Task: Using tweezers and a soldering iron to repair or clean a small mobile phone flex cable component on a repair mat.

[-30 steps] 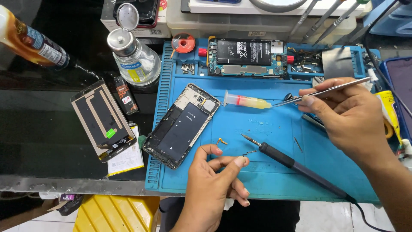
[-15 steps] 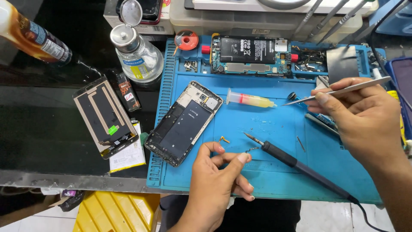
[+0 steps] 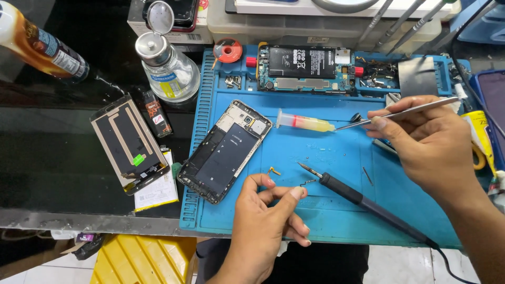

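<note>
My left hand [image 3: 267,215] rests on the blue work mat [image 3: 336,150], its thumb and forefinger pinching a tiny dark part [image 3: 306,183] beside the tip of a soldering iron [image 3: 363,202] lying on the mat. My right hand [image 3: 428,144] holds metal tweezers [image 3: 397,114] whose points aim left at a yellow syringe [image 3: 305,123]. An opened phone frame [image 3: 226,151] lies left of my left hand. A small gold-coloured part [image 3: 273,171] sits between the frame and the iron.
A phone board with battery [image 3: 305,67] lies at the mat's back edge. A glass bottle [image 3: 167,71], a screen panel [image 3: 130,142], a small lighter-shaped item [image 3: 157,114] and an amber bottle [image 3: 44,50] occupy the dark table on the left. Small screws [image 3: 231,80] sit in a mat compartment.
My left hand's fingers have closed a little around the tiny part near the iron tip. The right hand with the tweezers has stayed in about the same place.
</note>
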